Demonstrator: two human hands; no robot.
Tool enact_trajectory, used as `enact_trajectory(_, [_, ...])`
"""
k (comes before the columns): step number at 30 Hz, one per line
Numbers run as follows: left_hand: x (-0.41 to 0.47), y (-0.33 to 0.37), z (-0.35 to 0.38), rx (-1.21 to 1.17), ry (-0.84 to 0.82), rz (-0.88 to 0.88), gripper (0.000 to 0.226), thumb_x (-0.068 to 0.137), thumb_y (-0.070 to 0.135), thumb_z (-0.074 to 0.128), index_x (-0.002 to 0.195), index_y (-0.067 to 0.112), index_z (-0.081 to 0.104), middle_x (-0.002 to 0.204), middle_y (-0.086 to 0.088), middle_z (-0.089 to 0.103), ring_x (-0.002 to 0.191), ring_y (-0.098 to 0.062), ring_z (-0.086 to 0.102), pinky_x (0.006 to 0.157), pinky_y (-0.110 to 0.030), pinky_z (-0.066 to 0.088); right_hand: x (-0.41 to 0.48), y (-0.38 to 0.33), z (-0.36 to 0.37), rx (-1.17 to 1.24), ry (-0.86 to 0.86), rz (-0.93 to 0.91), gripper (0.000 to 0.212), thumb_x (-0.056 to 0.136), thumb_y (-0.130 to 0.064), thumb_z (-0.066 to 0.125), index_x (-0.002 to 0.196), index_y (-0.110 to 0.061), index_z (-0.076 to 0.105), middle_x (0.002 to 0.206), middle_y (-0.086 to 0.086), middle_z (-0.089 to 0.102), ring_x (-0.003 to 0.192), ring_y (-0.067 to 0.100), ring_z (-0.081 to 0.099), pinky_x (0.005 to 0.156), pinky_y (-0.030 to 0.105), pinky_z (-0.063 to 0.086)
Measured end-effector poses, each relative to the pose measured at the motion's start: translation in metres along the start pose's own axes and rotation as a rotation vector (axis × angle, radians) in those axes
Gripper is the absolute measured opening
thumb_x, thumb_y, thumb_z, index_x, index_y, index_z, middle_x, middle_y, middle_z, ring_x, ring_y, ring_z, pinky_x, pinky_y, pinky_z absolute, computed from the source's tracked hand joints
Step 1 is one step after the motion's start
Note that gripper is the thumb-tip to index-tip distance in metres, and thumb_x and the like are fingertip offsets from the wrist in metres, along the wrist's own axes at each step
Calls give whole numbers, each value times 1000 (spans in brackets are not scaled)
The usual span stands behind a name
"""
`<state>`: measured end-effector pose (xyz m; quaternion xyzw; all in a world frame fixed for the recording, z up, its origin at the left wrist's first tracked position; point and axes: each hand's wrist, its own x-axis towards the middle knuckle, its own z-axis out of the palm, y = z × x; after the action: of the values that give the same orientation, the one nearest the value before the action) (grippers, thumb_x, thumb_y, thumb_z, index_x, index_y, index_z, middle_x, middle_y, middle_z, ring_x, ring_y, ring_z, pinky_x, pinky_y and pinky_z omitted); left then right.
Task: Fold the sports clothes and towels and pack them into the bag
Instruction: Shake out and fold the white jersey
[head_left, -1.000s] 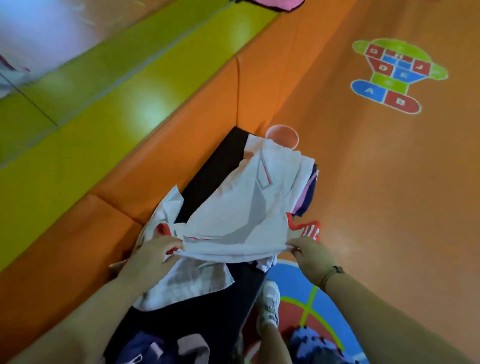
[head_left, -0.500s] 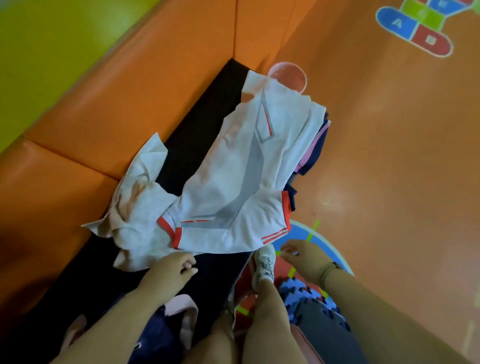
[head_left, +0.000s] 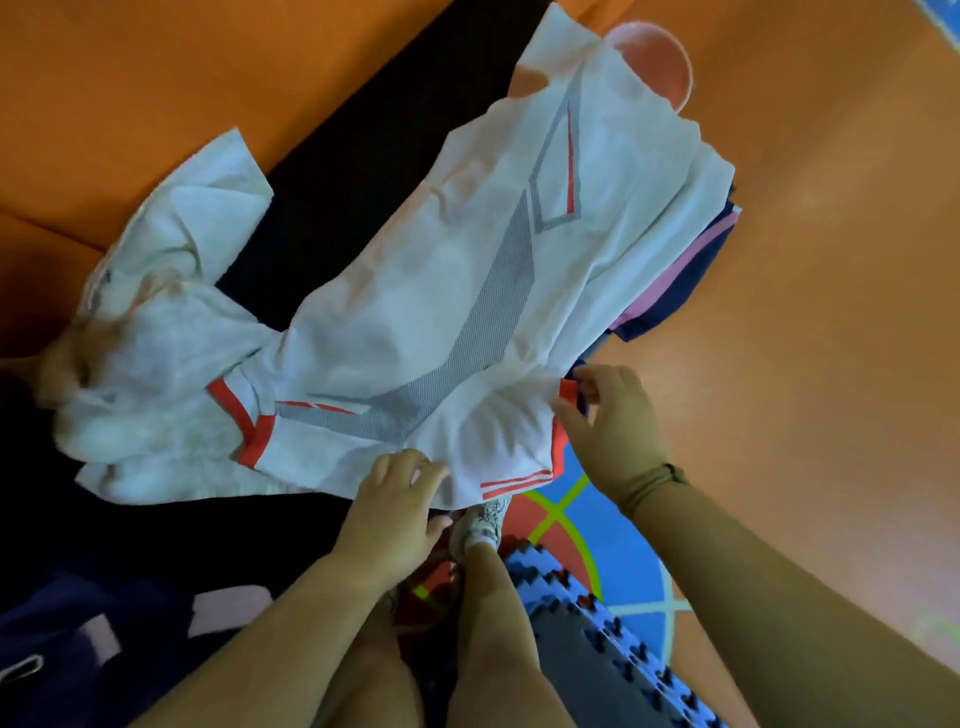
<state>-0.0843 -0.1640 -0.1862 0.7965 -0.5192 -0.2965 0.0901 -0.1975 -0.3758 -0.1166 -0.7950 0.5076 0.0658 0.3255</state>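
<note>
Head view, white shirt (head_left: 415, 312) stretching toward upper right, left hand (head_left: 395, 512) relaxed on hem, right hand (head_left: 615, 423) pinching sleeve

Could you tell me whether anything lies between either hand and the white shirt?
Nothing visible does. The left hand rests on the near hem of the white shirt, and the right hand is at its red-trimmed edge; whether that grip pinches the cloth is unclear.

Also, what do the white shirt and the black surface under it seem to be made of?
White shirt: thin, smooth sports knit, probably synthetic; it drapes in soft wrinkles, and its grey stripe shows a fine dotted weave. Black surface: matte, no shine; perhaps a padded mat or cloth, too dark to tell.
</note>
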Motion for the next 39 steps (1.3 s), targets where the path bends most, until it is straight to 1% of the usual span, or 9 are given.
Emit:
enact_trajectory(4, [4, 2, 25, 191, -39, -7, 80, 50, 45, 86, 115, 17, 50, 111, -13, 56, 100, -36, 56, 80, -43, 48, 32, 2, 14, -130, -145, -65, 42, 84, -34, 64, 117, -9, 55, 108, 10, 51, 103, 27, 48, 83, 28, 35])
enact_trajectory(9, [11, 0, 34, 233, -6, -34, 74, 44, 44, 88, 105, 15, 59, 103, -14, 56, 92, -37, 57, 76, -45, 49, 45, -1, 19, -124, -256, 8, 36, 92, -35, 53, 114, -6, 53, 96, 6, 55, 88, 26, 53, 70, 27, 36])
enact_trajectory(16, [3, 7, 50, 199, 73, -112, 65, 61, 33, 79, 114, 19, 45, 114, -11, 40, 104, -42, 53, 84, -49, 45, 39, -2, 21, -123, -357, 61, 19, 92, -29, 54, 89, -12, 46, 71, 0, 50, 68, 23, 47, 57, 30, 31])
enact_trajectory(19, [9, 19, 51, 209, 98, -225, 64, 53, 36, 81, 110, 20, 55, 111, -12, 43, 103, -39, 45, 83, -48, 45, 35, 0, 20, -44, -388, 85, 15, 91, -25, 54, 91, -10, 52, 75, 5, 59, 61, 14, 49, 49, 24, 32])
enact_trajectory(22, [19, 25, 52, 226, 127, -289, 62, 47, 36, 83, 103, 21, 60, 106, -12, 42, 97, -36, 42, 78, -45, 42, 35, 3, 14, -18, -385, 73, 15, 90, -23, 57, 88, -9, 52, 67, 1, 54, 56, 12, 44, 49, 23, 30])
enact_trajectory(27, [10, 23, 60, 269, 219, -239, 57, 55, 33, 80, 107, 22, 60, 105, -13, 46, 98, -37, 42, 79, -48, 42, 37, 5, 10, 57, -374, 96, 16, 87, -22, 63, 89, -9, 53, 69, 2, 53, 60, 16, 47, 53, 23, 36])
enact_trajectory(33, [12, 21, 51, 242, 232, -212, 33, 63, 22, 75, 95, 23, 66, 97, -11, 60, 89, -37, 51, 71, -41, 44, 36, 1, 10, 37, -378, 95, 17, 86, -25, 64, 96, -13, 56, 77, 2, 57, 67, 17, 52, 59, 25, 46])
enact_trajectory(36, [1, 15, 40, 118, 224, -80, 21, 67, 22, 74, 86, 19, 64, 94, -7, 60, 87, -35, 56, 70, -41, 45, 34, -3, 8, -30, -401, 86, 16, 88, -27, 60, 96, -14, 57, 75, -1, 55, 63, 13, 50, 55, 22, 42])
enact_trajectory(39, [-11, 5, 25, -122, 145, -43, 14, 81, 27, 56, 87, 17, 64, 93, 0, 62, 87, -26, 57, 73, -39, 50, 36, -15, 3, -31, -421, 125, 14, 88, -23, 61, 95, -12, 56, 73, 1, 54, 60, 15, 49, 53, 24, 43])
